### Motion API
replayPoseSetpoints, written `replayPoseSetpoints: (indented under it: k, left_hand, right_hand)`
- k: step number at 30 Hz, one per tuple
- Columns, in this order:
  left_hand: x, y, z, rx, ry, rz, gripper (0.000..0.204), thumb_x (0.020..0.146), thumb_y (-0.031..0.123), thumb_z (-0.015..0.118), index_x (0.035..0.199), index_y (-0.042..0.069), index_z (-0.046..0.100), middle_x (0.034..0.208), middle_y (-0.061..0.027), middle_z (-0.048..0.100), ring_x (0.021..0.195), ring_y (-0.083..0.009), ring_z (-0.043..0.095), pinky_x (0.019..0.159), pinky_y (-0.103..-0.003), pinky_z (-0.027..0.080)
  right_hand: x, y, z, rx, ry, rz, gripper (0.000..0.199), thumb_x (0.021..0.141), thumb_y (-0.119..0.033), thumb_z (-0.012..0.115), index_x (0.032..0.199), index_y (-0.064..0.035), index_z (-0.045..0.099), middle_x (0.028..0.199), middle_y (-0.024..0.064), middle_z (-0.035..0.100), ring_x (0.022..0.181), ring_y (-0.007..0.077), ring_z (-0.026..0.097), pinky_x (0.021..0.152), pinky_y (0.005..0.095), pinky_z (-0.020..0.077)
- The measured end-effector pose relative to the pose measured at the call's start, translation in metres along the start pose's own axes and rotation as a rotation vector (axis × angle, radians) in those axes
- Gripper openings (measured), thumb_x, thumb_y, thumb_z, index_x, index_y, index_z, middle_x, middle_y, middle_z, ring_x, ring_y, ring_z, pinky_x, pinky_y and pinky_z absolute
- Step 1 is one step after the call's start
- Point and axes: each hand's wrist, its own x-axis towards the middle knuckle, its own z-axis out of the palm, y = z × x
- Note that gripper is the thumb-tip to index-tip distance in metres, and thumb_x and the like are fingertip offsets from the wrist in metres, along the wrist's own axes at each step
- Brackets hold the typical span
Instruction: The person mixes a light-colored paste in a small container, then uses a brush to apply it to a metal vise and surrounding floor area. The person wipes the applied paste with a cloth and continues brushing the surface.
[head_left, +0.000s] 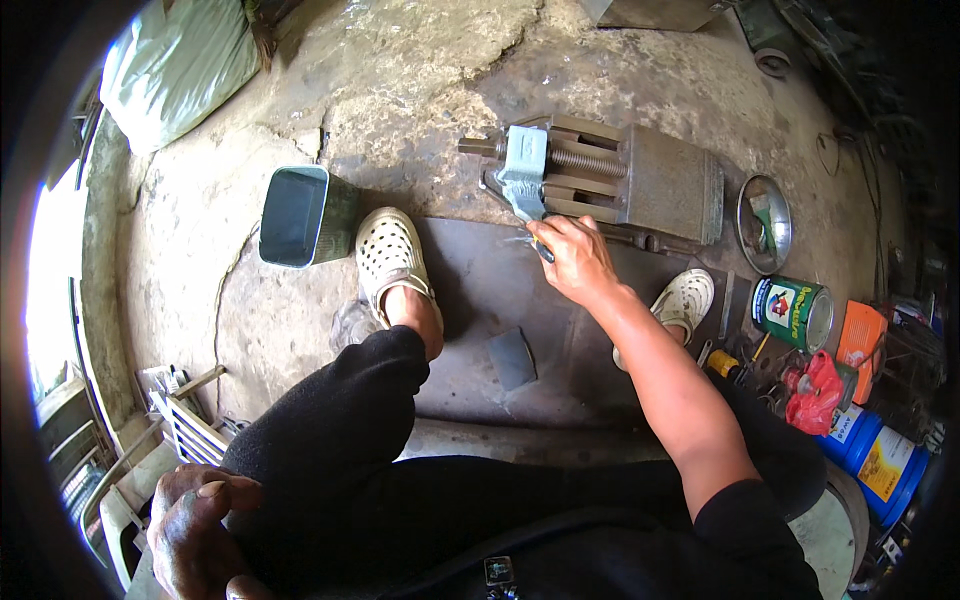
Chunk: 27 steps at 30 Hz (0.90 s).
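My right hand [578, 262] is closed around a small tool with a black-and-yellow handle [543, 249]; its exact kind is hard to make out. The hand is at the near end of a light blue-grey painted bracket [524, 165] on a large machine vise [672, 185]. A threaded screw [588, 161] runs from that bracket into the brown, worn vise body. My left hand [195, 530], smudged dark, rests by my left thigh, fingers loosely bent and apart, with nothing seen in it. Between my feet, a dark grey square like sandpaper [513, 359] lies on a metal plate [470, 290].
A dark square bucket [294, 217] stands left of my left clog [390, 252]. To the right are a metal bowl [763, 225], a green can [792, 314], a red plastic bag [818, 395], an orange box [862, 340] and a blue bucket [880, 462]. A white sack [178, 70] sits far left.
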Motion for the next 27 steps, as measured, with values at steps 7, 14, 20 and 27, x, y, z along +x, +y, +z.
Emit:
replayPoseSetpoints:
  k: [7, 14, 20, 27]
  left_hand:
    - [0.001, 0.005, 0.004, 0.008, 0.004, -0.028, 0.067, 0.095, 0.048, 0.056, 0.134, -0.006, 0.054, 0.098, -0.0178, 0.058, 0.087, -0.0234, 0.054, 0.081, -0.039, 0.04]
    - [0.005, 0.004, 0.011, 0.042, 0.051, -0.055, 0.068, 0.094, 0.05, 0.057, 0.132, -0.006, 0.054, 0.098, -0.0182, 0.057, 0.087, -0.024, 0.053, 0.082, -0.038, 0.04]
    - [0.003, -0.004, 0.002, 0.011, -0.01, 0.002, 0.067, 0.094, 0.047, 0.055, 0.135, -0.006, 0.053, 0.099, -0.0192, 0.058, 0.088, -0.0241, 0.054, 0.082, -0.039, 0.04]
    - [0.002, -0.006, -0.002, 0.004, -0.013, 0.012, 0.067, 0.095, 0.046, 0.057, 0.138, -0.005, 0.053, 0.101, -0.0193, 0.06, 0.09, -0.0247, 0.055, 0.083, -0.04, 0.041]
  right_hand:
    - [0.001, -0.004, 0.0, 0.006, 0.024, 0.022, 0.036, 0.08, -0.004, 0.071, 0.116, -0.0073, 0.07, 0.104, 0.0115, 0.071, 0.094, 0.0303, 0.067, 0.084, 0.0425, 0.0462]
    - [0.002, -0.003, 0.009, 0.026, 0.143, 0.044, 0.037, 0.079, -0.005, 0.072, 0.117, -0.0067, 0.069, 0.102, 0.0127, 0.07, 0.095, 0.0307, 0.067, 0.084, 0.0423, 0.046]
    - [0.0, -0.007, 0.011, 0.054, 0.154, 0.073, 0.036, 0.08, -0.007, 0.071, 0.116, -0.0062, 0.07, 0.102, 0.0135, 0.071, 0.095, 0.0308, 0.067, 0.086, 0.0418, 0.0456]
    - [-0.001, -0.022, 0.009, 0.093, 0.161, 0.135, 0.026, 0.086, -0.009, 0.069, 0.111, -0.004, 0.071, 0.105, 0.0152, 0.073, 0.094, 0.0322, 0.068, 0.082, 0.0415, 0.0465]
